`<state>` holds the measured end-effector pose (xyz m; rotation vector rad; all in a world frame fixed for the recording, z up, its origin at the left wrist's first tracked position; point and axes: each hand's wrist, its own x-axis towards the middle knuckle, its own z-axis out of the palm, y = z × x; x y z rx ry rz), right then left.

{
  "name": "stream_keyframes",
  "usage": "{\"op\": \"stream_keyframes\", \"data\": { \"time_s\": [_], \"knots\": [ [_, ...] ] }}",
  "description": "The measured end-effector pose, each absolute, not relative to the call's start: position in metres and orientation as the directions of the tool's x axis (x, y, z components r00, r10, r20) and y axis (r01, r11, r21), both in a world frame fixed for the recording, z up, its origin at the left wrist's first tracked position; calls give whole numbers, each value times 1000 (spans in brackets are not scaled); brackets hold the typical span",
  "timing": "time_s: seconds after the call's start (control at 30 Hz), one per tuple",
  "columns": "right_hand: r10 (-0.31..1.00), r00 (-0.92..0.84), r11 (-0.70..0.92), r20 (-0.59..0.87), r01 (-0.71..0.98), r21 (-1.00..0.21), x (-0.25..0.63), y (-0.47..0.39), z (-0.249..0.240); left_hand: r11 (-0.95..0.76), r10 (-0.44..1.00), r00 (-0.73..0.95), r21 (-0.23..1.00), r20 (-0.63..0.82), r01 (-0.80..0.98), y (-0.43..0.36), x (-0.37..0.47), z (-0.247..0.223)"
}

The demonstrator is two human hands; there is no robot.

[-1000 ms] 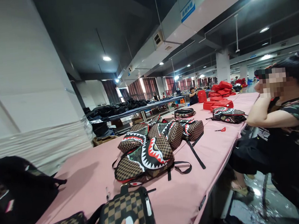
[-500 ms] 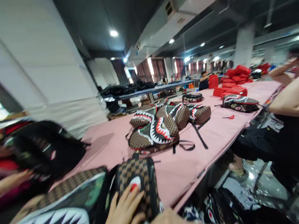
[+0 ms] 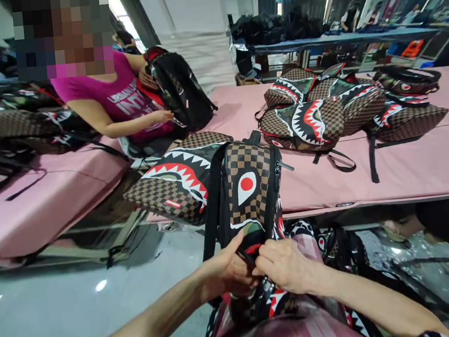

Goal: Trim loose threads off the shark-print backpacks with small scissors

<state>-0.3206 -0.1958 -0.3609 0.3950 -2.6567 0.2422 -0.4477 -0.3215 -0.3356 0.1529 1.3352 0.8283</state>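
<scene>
1. A large workshop hall fills the frame, with a pink tabletop [image 3: 406, 173] running across the right half and a second pink tabletop [image 3: 34, 201] at the left, a grey shiny floor [image 3: 64, 308] between and below them.
2. The checkered backpack [image 3: 250, 187], brown and tan with a red-and-white eye patch, stands upright at the lower centre, its upper part against the near edge of the right tabletop and its lower end down by the person's lap.
3. The left hand [image 3: 227, 270] and right hand [image 3: 286, 265] meet at the backpack's lower end, in the bottom centre of the frame; both are curled with fingertips pinched on a small dark part there, seemingly a zipper pull, though it is too small to be sure.
4. Just left of the backpack a second bag with a shark mouth [image 3: 174, 181] lies flat over the tabletop's corner, touching it.
5. Right of centre a heap of shark-mouth backpacks [image 3: 322, 113] lies on the tabletop, well apart from the hands.
6. At upper left a co-worker in a magenta shirt [image 3: 124, 101] sits holding a black backpack [image 3: 180, 91].
7. Half a second earlier the view pointed further up along the table, the hands rested flat on the bag's top; now the view has swung down and left, and both hands pinch at its lower end.
</scene>
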Motion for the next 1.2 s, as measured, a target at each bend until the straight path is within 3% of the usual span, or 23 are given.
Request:
{"op": "stream_keyframes", "data": {
  "time_s": [0.1,0.23,0.37,0.47,0.63,0.77,0.87,1.0,1.1,1.2],
  "knots": [
    [-298,-854,935,426,-351,-49,-324,-206,-367,597,559,-64,455,-826,-661,-325,-444,-346],
    [-326,-871,933,368,-360,-26,-319,-206,-369,367,549,-178,427,-817,-827,-332,-428,-354],
    [-298,-895,948,333,-319,-8,-305,-199,-370,52,550,-368,471,-749,-881,-333,-407,-356],
    [-282,-909,954,308,-299,-11,-295,-196,-372,-47,543,-457,518,-704,-854,-331,-393,-363],
    [-237,-932,957,275,-273,-100,-289,-195,-376,68,636,-438,612,-635,-788,-333,-387,-374],
    [-203,-906,941,372,-285,-181,-292,-182,-363,214,628,-395,636,-671,-741,-334,-392,-371],
    [-125,-902,988,413,-153,-36,-300,-169,-339,368,602,-367,654,-709,-661,-333,-397,-365],
    [-46,-970,982,238,0,190,-314,-164,-304,445,569,-378,660,-731,-606,-333,-398,-361],
    [-153,-978,967,142,-119,224,-325,-167,-293,444,593,-397,696,-701,-565,-335,-396,-363],
    [-408,-909,900,89,-384,205,-340,-169,-297,492,607,-382,707,-697,-508,-337,-396,-365]
  ]
}}
